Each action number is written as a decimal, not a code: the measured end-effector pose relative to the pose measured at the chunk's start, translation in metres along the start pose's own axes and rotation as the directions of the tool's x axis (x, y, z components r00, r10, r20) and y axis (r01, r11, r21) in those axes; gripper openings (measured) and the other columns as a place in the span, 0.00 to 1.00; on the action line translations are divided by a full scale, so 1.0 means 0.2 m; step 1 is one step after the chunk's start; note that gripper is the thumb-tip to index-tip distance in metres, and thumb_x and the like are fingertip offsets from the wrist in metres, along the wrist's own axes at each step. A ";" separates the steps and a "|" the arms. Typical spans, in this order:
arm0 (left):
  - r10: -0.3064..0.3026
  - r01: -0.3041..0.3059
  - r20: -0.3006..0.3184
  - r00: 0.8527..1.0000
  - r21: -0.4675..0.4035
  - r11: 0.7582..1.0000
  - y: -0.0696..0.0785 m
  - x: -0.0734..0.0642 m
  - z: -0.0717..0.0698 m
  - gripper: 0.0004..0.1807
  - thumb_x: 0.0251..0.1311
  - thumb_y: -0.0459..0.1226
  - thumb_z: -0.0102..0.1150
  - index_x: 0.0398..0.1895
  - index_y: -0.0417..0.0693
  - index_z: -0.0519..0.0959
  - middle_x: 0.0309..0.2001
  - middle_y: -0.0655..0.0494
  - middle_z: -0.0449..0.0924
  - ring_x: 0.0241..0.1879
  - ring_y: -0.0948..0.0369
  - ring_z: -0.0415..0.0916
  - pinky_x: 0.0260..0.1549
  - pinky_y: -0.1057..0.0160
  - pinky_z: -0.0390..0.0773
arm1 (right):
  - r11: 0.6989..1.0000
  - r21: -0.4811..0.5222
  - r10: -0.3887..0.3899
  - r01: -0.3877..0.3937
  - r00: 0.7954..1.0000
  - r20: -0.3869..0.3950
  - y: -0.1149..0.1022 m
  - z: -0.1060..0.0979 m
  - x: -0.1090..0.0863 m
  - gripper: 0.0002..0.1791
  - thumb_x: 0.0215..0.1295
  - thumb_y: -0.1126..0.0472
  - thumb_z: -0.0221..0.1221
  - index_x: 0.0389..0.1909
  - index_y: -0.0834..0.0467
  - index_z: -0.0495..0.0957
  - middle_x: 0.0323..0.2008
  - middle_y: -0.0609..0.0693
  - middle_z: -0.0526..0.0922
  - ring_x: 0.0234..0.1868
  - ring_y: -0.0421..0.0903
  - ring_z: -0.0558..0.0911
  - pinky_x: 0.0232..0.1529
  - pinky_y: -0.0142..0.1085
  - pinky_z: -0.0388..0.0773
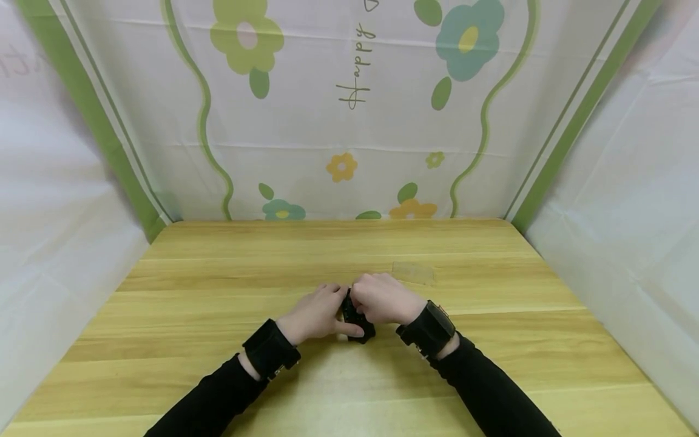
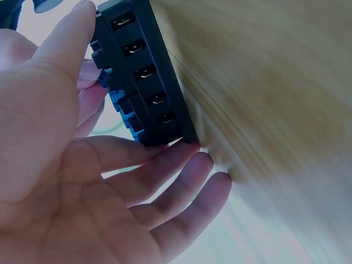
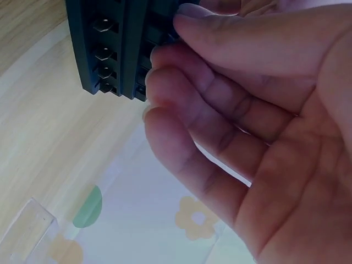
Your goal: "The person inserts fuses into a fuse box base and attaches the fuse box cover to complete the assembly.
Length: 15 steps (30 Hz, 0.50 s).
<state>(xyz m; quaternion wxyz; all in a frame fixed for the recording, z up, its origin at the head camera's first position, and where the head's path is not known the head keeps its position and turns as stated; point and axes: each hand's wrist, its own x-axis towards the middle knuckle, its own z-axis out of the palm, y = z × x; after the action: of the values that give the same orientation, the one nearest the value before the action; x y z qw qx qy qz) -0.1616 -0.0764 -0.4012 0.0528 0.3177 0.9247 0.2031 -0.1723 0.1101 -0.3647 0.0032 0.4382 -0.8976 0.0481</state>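
Note:
A black fuse block (image 1: 364,329) lies on the wooden table between both hands. Its side in the left wrist view has a row of slots with metal terminals, and small blue parts show along its top. My left hand (image 1: 317,315) holds the block, thumb along the near end and fingertips at the far end, low by the table. Over the top of the block, my right hand (image 1: 386,298) is curled, its thumb and fingertips (image 3: 162,82) closed in at the block's upper edge. Whatever lies between that thumb and index finger is hidden.
Just beyond the right hand lies a clear plastic piece (image 1: 413,273), flat on the wooden table (image 1: 246,255). A small white thing (image 1: 343,337) peeks out by the left thumb. Printed fabric (image 1: 349,133) hangs at the table's back edge, with white sheets on both sides.

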 end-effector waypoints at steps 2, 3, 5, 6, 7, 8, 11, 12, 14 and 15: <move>-0.002 0.002 0.004 1.000 0.004 1.000 0.00 0.00 0.00 0.39 0.50 0.64 0.67 0.58 0.47 0.76 0.49 0.46 0.76 0.46 0.50 0.73 0.41 0.53 0.77 | 1.000 0.007 0.005 -0.005 1.000 -0.007 0.00 -0.01 0.00 0.17 0.62 0.69 0.63 0.17 0.51 0.74 0.21 0.42 0.69 0.20 0.37 0.65 0.20 0.28 0.63; -0.003 0.003 0.006 1.000 0.007 1.000 0.00 0.00 -0.01 0.40 0.50 0.64 0.67 0.59 0.46 0.75 0.50 0.45 0.76 0.47 0.49 0.74 0.42 0.52 0.77 | 1.000 0.011 0.008 -0.008 1.000 -0.016 0.01 -0.01 0.00 0.16 0.62 0.70 0.62 0.18 0.51 0.76 0.21 0.42 0.70 0.20 0.37 0.66 0.20 0.28 0.65; -0.005 0.005 0.009 1.000 0.012 1.000 0.00 0.00 -0.01 0.42 0.50 0.64 0.67 0.60 0.45 0.74 0.51 0.44 0.76 0.48 0.48 0.74 0.43 0.51 0.78 | 1.000 0.015 0.013 -0.012 0.999 -0.043 0.01 -0.03 -0.01 0.13 0.62 0.71 0.62 0.20 0.53 0.78 0.23 0.43 0.72 0.21 0.37 0.68 0.21 0.28 0.68; -0.006 0.005 0.009 1.000 0.017 1.000 0.01 0.00 -0.01 0.42 0.50 0.64 0.67 0.60 0.44 0.74 0.51 0.43 0.75 0.47 0.48 0.74 0.43 0.51 0.78 | 1.000 0.019 0.016 -0.014 0.998 -0.058 0.01 -0.03 -0.01 0.13 0.61 0.71 0.62 0.21 0.53 0.79 0.23 0.43 0.73 0.21 0.37 0.69 0.22 0.28 0.69; -0.007 0.007 0.010 1.000 0.023 1.000 0.01 0.00 -0.01 0.43 0.50 0.64 0.67 0.60 0.43 0.74 0.51 0.43 0.75 0.47 0.48 0.74 0.43 0.51 0.78 | 1.000 0.019 0.018 -0.017 0.997 -0.070 0.02 -0.04 -0.01 0.12 0.61 0.71 0.62 0.22 0.54 0.80 0.24 0.43 0.74 0.21 0.37 0.70 0.22 0.28 0.70; -0.008 0.008 0.010 1.000 0.029 1.000 0.01 0.00 -0.01 0.43 0.50 0.64 0.67 0.60 0.42 0.74 0.51 0.43 0.75 0.47 0.48 0.74 0.42 0.51 0.78 | 1.000 0.023 0.020 -0.019 0.997 -0.078 0.02 -0.05 -0.02 0.11 0.60 0.72 0.62 0.23 0.54 0.81 0.24 0.43 0.75 0.21 0.37 0.70 0.23 0.29 0.71; -0.010 0.010 0.010 1.000 0.041 0.999 0.01 0.00 -0.01 0.44 0.50 0.64 0.66 0.59 0.41 0.74 0.50 0.43 0.75 0.46 0.49 0.74 0.41 0.52 0.78 | 0.999 0.039 0.036 -0.033 0.997 -0.065 0.03 -0.06 -0.02 0.09 0.61 0.69 0.65 0.24 0.53 0.83 0.24 0.43 0.76 0.20 0.37 0.70 0.22 0.29 0.71; -0.011 0.010 0.011 1.000 0.043 0.999 0.01 0.00 -0.01 0.44 0.50 0.65 0.66 0.59 0.41 0.73 0.50 0.43 0.75 0.46 0.49 0.74 0.41 0.52 0.78 | 0.998 0.043 0.045 -0.043 0.998 -0.054 0.03 -0.07 -0.03 0.08 0.61 0.68 0.66 0.25 0.52 0.84 0.24 0.42 0.76 0.21 0.36 0.71 0.22 0.29 0.71; -0.012 0.012 0.012 1.000 0.047 0.999 0.01 0.00 -0.01 0.45 0.51 0.65 0.66 0.61 0.40 0.73 0.51 0.43 0.75 0.46 0.49 0.74 0.41 0.52 0.78 | 0.997 0.053 0.062 -0.060 0.997 -0.035 0.03 -0.07 -0.03 0.06 0.61 0.64 0.67 0.26 0.52 0.84 0.24 0.41 0.76 0.21 0.36 0.71 0.22 0.29 0.71; -0.013 0.013 0.013 1.000 0.047 0.999 0.01 0.00 -0.01 0.46 0.51 0.65 0.66 0.61 0.39 0.72 0.52 0.43 0.75 0.47 0.49 0.74 0.41 0.52 0.78 | 0.996 0.055 0.070 -0.068 0.997 -0.028 0.03 -0.07 -0.03 0.05 0.61 0.63 0.68 0.27 0.52 0.84 0.23 0.41 0.76 0.21 0.36 0.72 0.22 0.29 0.72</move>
<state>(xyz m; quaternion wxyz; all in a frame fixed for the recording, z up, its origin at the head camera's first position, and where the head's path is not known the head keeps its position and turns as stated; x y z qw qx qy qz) -0.1607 -0.0766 -0.3990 0.0530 0.3142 0.9308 0.1788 -0.1746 0.1203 -0.3507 0.0030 0.4062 -0.9104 0.0792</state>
